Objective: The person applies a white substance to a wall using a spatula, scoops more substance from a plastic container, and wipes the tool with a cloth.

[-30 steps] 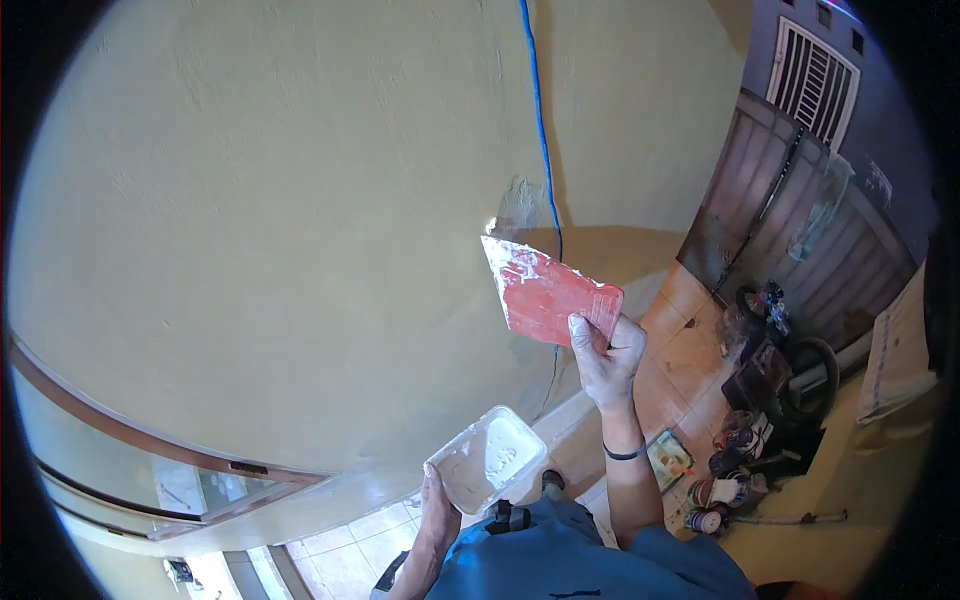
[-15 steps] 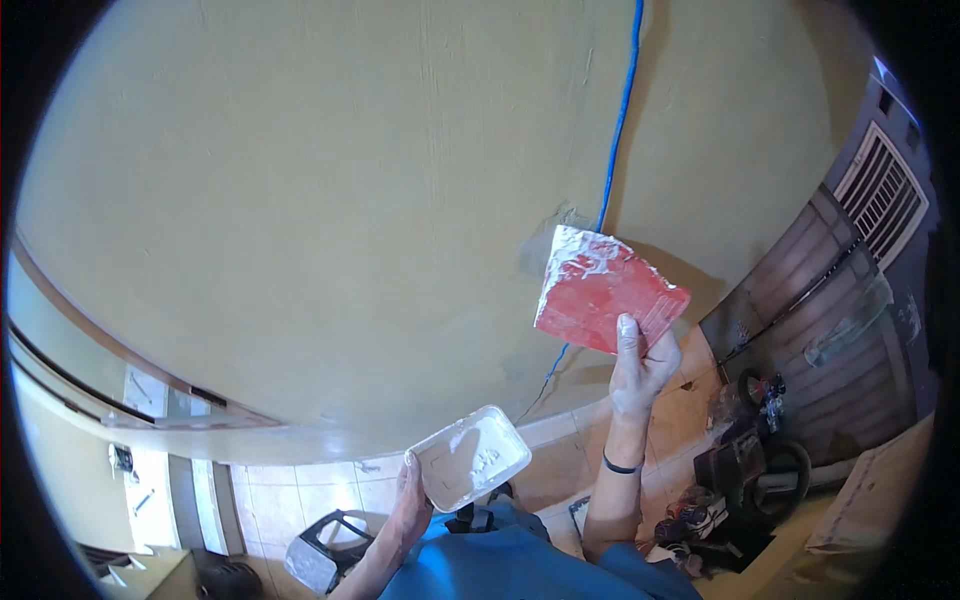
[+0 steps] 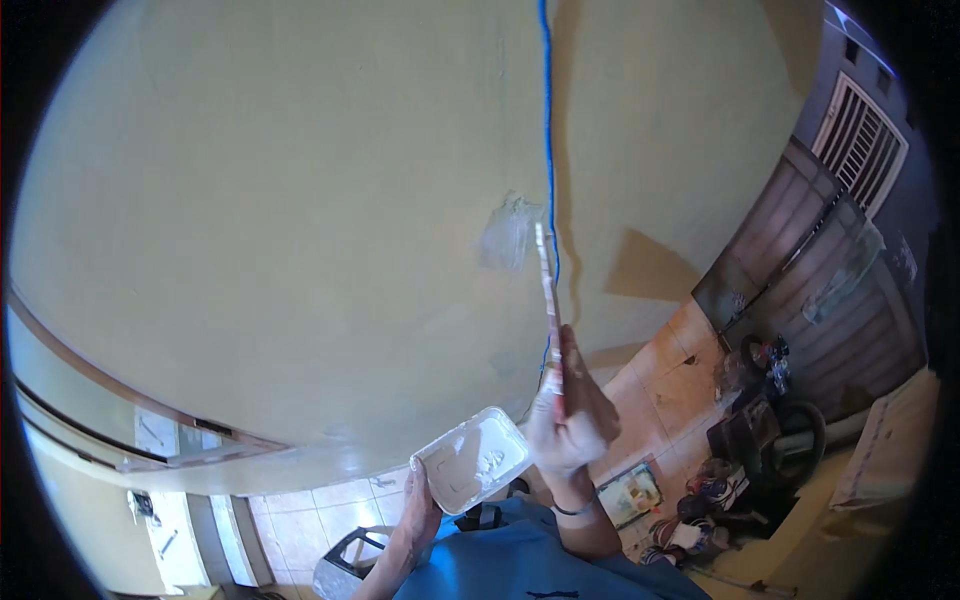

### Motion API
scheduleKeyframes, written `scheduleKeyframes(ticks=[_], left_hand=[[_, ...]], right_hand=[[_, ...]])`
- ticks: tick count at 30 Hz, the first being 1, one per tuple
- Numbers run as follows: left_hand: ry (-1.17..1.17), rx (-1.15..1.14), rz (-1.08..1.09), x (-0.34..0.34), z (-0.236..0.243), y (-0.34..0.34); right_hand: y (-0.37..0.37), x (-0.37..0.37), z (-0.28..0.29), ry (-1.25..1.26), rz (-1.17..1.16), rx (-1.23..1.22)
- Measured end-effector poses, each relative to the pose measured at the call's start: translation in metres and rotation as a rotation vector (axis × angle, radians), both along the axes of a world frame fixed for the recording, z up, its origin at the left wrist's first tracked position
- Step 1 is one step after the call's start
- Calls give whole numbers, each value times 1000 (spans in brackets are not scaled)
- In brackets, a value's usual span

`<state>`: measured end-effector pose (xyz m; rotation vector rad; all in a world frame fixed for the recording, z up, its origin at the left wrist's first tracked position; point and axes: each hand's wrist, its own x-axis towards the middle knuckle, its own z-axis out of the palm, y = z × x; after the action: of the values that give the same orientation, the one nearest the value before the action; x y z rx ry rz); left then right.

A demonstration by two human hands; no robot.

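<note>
My left hand (image 3: 421, 506) is closed on the side of a shallow white rectangular tray (image 3: 455, 482), with white paste spread inside it. Paste also coats the fingers. My right hand (image 3: 575, 432) grips a flat red putty spreader (image 3: 553, 330), turned edge-on and pointing up. White paste lines its edge. The spreader's tip is by a pale, greyish patch of paste (image 3: 508, 238) on the beige wall (image 3: 300, 200); whether it touches the wall I cannot tell. A blue cable (image 3: 547, 110) hangs down the wall just right of the patch, passing behind the spreader.
Below right, a motorbike (image 3: 790, 430) stands by a brown metal gate (image 3: 790, 240). On the tiled floor lie a small stained board (image 3: 632, 492) and a cluster of clutter (image 3: 705, 500). A grey plastic chair or stool (image 3: 350, 555) is at lower left.
My right hand has moved left and turned the spreader from face-on to edge-on, uncovering the wall patch. The view has shifted right. The tray stays in my left hand.
</note>
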<state>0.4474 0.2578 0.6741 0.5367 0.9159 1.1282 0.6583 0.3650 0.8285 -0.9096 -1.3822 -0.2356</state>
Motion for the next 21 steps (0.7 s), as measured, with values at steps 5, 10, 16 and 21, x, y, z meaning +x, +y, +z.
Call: scheduleKeyframes(ticks=[5,10,16,21], left_hand=[[53,5,-66,-1,12,2],[43,-25,-10,-1,17,-1],[65,-44,25,-3,15,-5],[136,-15,-19,0,23,-2]], right_hand=[[22,-23,-10,-15,-106,-4],[32,-37,-8,-29,-163,-50],[11,50,-9,523,280,-293],[70,102,1,550,503,-193]])
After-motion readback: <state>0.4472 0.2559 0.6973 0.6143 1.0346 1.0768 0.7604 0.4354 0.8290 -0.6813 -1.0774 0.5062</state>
